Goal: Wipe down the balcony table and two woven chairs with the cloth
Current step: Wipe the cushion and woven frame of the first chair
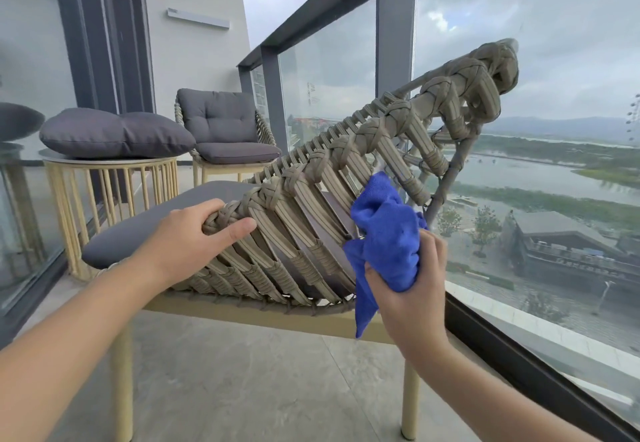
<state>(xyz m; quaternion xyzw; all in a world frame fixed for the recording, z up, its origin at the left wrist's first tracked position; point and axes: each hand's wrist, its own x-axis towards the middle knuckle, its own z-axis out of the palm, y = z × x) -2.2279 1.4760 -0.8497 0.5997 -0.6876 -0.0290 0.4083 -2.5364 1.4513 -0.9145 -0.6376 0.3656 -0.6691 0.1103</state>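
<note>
Wiping the near woven chair (pixel 311 206) at centre frame, we grip its braided rim with the left hand (pixel 194 233), clutch the blue cloth (pixel 384 237) in the right hand (pixel 412 299), and should next drag along the slats.

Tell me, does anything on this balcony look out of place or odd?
One thing: a loose grey back cushion lies on the round slatted side table instead of on a chair. The near woven rope chair has only its seat pad, so the cushion is probably its own, set aside for wiping.
</note>
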